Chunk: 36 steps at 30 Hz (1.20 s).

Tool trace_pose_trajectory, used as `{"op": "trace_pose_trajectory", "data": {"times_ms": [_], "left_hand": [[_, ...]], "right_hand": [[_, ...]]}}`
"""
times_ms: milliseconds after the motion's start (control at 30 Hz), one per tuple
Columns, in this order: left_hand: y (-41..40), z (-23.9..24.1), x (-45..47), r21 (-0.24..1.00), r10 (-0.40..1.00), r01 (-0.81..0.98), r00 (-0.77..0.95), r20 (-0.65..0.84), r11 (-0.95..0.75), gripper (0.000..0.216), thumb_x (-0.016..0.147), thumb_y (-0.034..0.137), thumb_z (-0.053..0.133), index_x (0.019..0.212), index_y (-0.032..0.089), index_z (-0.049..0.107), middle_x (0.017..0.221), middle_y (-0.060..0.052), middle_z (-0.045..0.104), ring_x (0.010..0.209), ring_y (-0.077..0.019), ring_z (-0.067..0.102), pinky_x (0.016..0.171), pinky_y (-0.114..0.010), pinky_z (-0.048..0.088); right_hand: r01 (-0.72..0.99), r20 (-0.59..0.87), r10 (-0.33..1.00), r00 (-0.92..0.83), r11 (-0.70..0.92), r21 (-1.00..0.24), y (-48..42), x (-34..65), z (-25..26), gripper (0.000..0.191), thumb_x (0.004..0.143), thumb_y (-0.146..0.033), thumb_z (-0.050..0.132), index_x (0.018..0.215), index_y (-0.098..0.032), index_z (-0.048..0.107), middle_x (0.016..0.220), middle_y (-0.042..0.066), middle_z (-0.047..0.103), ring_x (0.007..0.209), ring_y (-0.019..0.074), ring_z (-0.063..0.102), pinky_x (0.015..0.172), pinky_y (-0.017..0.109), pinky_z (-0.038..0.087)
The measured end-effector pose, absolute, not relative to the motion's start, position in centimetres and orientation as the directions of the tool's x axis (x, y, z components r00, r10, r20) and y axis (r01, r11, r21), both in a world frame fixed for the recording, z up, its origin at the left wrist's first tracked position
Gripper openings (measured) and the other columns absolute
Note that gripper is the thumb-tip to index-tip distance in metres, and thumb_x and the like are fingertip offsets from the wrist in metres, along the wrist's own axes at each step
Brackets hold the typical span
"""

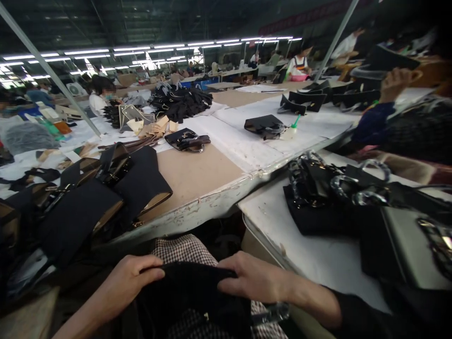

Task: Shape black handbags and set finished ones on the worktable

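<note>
Black bag (197,287) in the lap, over checked cloth (190,247), in front of the table (197,172). Through the head camera I see the left hand (141,273) pinching one end of its upper edge between thumb and fingers, the right hand (250,278) pinching the other. I judge uneven pull the main hazard: with both grips on the edge, a harder tug on one side could crease or stretch it. Should either pinch loosen, the bag could slide off the lap, since I see no firm support under it. The handle (271,313) in clear wrap, below the right wrist, could snag on the side table (261,219). The left pile (81,212) overhangs the table's near edge; a knock from the left forearm might topple it.

Counts: two hands at work, both gripping; one bag held; two bags lying singly, the near bag (183,139) and the far bag (261,125); one bottle (289,133) with a green spout, beside the latter; two poles (49,73). The left pile and right pile (318,214) each hold several bags, overlapping too much for me to count.
</note>
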<state>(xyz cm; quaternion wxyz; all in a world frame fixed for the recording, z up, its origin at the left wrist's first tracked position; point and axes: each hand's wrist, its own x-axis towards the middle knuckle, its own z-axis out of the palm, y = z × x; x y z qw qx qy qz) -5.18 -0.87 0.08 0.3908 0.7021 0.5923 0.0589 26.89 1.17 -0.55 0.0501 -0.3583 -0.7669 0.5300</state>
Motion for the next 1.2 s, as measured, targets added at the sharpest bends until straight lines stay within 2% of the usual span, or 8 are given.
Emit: {"op": "trace_pose_trajectory", "data": {"times_ms": [200,300,400,500,600,733,933,1200], "left_hand": [[-1.1,1.7,-5.2,0.620,0.834,0.782,0.303,-0.461,0.058,0.026,0.093,0.043,0.060,0.097,0.023,0.076,0.092,0.003,0.075,0.089,-0.0206,0.068,0.080,-0.023,0.048],[0.0,2.0,-5.0,0.594,0.791,0.803,0.332,-0.514,0.048,0.032,0.091,0.049,0.062,0.111,0.026,0.075,0.105,0.002,0.076,0.098,-0.0235,0.069,0.085,-0.026,0.049],[1.2,1.8,-4.4,0.453,0.785,0.889,0.329,-0.526,-0.069,0.045,0.088,0.056,0.065,0.126,0.031,0.069,0.124,-0.003,0.072,0.115,-0.0312,0.064,0.099,-0.037,0.046],[1.8,2.4,-1.7,0.310,0.826,0.911,0.387,-0.410,-0.273,0.044,0.084,0.049,0.073,0.124,0.030,0.070,0.129,-0.006,0.069,0.123,-0.0361,0.057,0.105,-0.047,0.040],[1.5,3.7,3.0,0.455,0.784,0.808,0.538,-0.309,-0.375,0.031,0.088,0.041,0.072,0.118,0.032,0.069,0.123,0.000,0.069,0.117,-0.0265,0.059,0.101,-0.037,0.041],[0.4,4.2,8.4,0.711,0.712,0.658,0.621,-0.327,-0.247,0.013,0.087,0.032,0.077,0.094,0.027,0.068,0.099,0.009,0.069,0.095,-0.0136,0.062,0.083,-0.021,0.043],[0.0,2.1,10.1,0.743,0.740,0.655,0.567,-0.362,-0.138,0.019,0.083,0.026,0.076,0.072,0.020,0.062,0.081,0.007,0.062,0.078,-0.0117,0.058,0.067,-0.022,0.038],[0.4,2.7,7.2,0.746,0.708,0.652,0.589,-0.389,-0.133,0.016,0.090,0.019,0.064,0.076,0.023,0.071,0.085,0.006,0.069,0.083,-0.0136,0.063,0.075,-0.023,0.041]], "right_hand": [[0.424,-0.183,0.733,-0.656,0.156,-0.892,-4.1,28.7,-1.1,0.018,0.099,-0.028,0.051,0.092,-0.020,0.065,0.089,-0.001,0.064,0.079,0.0132,0.057,0.072,0.023,0.044],[0.386,-0.122,0.754,-0.645,0.183,-0.904,-4.6,28.5,-1.5,0.022,0.103,-0.031,0.046,0.097,-0.020,0.064,0.093,0.001,0.063,0.082,0.0147,0.058,0.076,0.026,0.046],[0.360,-0.066,0.762,-0.644,0.225,-0.905,-4.6,28.5,-1.9,0.024,0.105,-0.032,0.043,0.098,-0.020,0.063,0.092,0.001,0.063,0.082,0.0149,0.058,0.076,0.026,0.046],[0.351,-0.045,0.769,-0.638,0.238,-0.905,-4.5,28.9,-2.2,0.025,0.105,-0.031,0.042,0.097,-0.020,0.063,0.090,0.002,0.063,0.079,0.0147,0.058,0.073,0.026,0.046],[0.343,-0.040,0.786,-0.617,0.223,-0.913,-4.6,29.3,-2.5,0.026,0.106,-0.029,0.040,0.102,-0.019,0.064,0.093,0.004,0.065,0.082,0.0157,0.061,0.075,0.026,0.048],[0.338,-0.005,0.812,-0.583,0.237,-0.911,-5.0,29.3,-3.2,0.023,0.103,-0.027,0.044,0.110,-0.018,0.064,0.096,0.006,0.067,0.086,0.0185,0.064,0.078,0.029,0.050],[0.350,0.064,0.826,-0.560,0.306,-0.885,-5.8,28.8,-3.8,0.026,0.102,-0.024,0.041,0.098,-0.016,0.066,0.090,0.008,0.068,0.082,0.0191,0.065,0.074,0.029,0.050],[0.386,0.042,0.808,-0.587,0.326,-0.863,-6.2,28.6,-3.5,0.026,0.102,-0.024,0.040,0.096,-0.017,0.064,0.087,0.006,0.067,0.076,0.0174,0.063,0.068,0.028,0.047]]}}
